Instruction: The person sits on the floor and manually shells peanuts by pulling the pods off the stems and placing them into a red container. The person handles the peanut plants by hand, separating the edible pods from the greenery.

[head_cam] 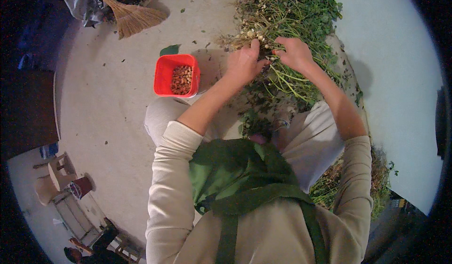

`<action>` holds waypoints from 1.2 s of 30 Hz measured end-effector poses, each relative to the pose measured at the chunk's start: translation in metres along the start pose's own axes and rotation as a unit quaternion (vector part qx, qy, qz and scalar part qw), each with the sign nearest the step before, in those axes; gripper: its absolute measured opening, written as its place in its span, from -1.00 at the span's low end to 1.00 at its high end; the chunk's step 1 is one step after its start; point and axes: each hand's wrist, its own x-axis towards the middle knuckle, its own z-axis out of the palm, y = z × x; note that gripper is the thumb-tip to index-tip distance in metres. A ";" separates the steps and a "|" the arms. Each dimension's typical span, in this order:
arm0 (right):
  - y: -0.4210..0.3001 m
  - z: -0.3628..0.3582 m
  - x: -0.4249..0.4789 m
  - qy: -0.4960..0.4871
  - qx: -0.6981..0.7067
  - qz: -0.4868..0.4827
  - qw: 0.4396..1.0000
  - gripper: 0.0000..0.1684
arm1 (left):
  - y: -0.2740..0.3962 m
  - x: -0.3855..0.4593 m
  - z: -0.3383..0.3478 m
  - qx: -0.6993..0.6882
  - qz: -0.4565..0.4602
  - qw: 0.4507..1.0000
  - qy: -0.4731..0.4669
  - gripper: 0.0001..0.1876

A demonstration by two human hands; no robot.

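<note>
Uprooted peanut plants [295,20] with green leaves and pale pods lie heaped on the floor before me. My left hand [245,64] is at the root end of the heap, index finger and thumb apart, just below a cluster of pale pods [252,35]. Its other fingers are hidden beneath the palm, so its grip cannot be made out. My right hand [295,53] is bent around thin stems close by, with fingertips and thumb curled towards the left hand. Left of my hands stands a red square bucket [161,75], partly filled with loose peanuts [182,80].
A straw broom [136,16] and silvery plastic sheeting [79,4] lie at the upper left. A pale wall [392,69] runs along the right. More plants [326,189] lie behind my right arm. Chairs [58,174], a dark red bucket [81,187] and another person [102,244] are at the lower left.
</note>
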 end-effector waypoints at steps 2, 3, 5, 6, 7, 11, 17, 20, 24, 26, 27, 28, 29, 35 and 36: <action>0.003 0.001 -0.002 0.015 0.010 -0.013 1.000 -0.63 | -0.006 0.001 0.011 -0.030 0.022 0.999 0.018 -0.56; 0.002 0.000 -0.002 0.007 0.006 -0.005 1.000 -0.63 | -0.009 0.002 0.013 -0.057 0.023 0.998 0.026 -0.58; -0.004 -0.005 -0.001 -0.010 0.000 0.010 1.000 -0.63 | -0.014 0.003 0.017 -0.112 0.024 0.993 0.043 -0.61; 0.000 -0.004 -0.001 -0.008 0.002 0.004 1.000 -0.63 | -0.010 0.004 0.012 -0.095 0.019 0.995 0.028 -0.61; 0.003 -0.002 -0.002 -0.005 0.005 -0.004 1.000 -0.64 | -0.004 0.004 0.007 -0.078 0.014 0.997 0.013 -0.60; -0.002 -0.005 -0.003 -0.010 0.013 -0.008 1.000 -0.64 | -0.006 0.006 0.003 -0.149 -0.022 0.989 -0.010 -0.57; 0.002 -0.004 -0.005 0.004 0.005 -0.019 1.000 -0.65 | -0.006 0.006 -0.006 -0.509 -0.151 0.834 -0.149 -0.69; -0.001 -0.004 -0.005 0.003 0.009 -0.012 1.000 -0.65 | -0.010 0.004 -0.010 -0.562 -0.171 0.792 -0.167 -0.72; 0.001 -0.003 -0.003 -0.009 0.000 -0.013 1.000 -0.64 | -0.004 0.003 -0.021 -0.502 -0.211 0.822 -0.167 -0.77; 0.005 0.000 -0.004 0.003 -0.002 -0.036 0.999 -0.64 | 0.006 0.004 -0.030 -0.374 -0.194 0.892 -0.165 -0.73; 0.011 0.003 -0.003 0.016 -0.001 -0.042 0.999 -0.64 | 0.004 0.003 -0.028 -0.385 -0.172 0.890 -0.173 -0.71; 0.018 0.007 0.000 0.029 0.000 -0.047 0.998 -0.64 | 0.001 0.002 -0.025 -0.396 -0.149 0.888 -0.182 -0.68; 0.024 0.010 0.001 0.042 0.002 -0.052 0.998 -0.64 | -0.002 0.001 -0.024 -0.407 -0.126 0.885 -0.191 -0.66; 0.018 0.004 0.007 -0.025 -0.001 -0.034 0.999 -0.61 | -0.009 0.006 -0.023 -0.408 -0.105 0.905 -0.058 -0.62; 0.014 0.004 0.008 -0.018 -0.007 -0.040 0.999 -0.64 | -0.012 0.008 -0.020 -0.336 -0.057 0.940 0.016 -0.64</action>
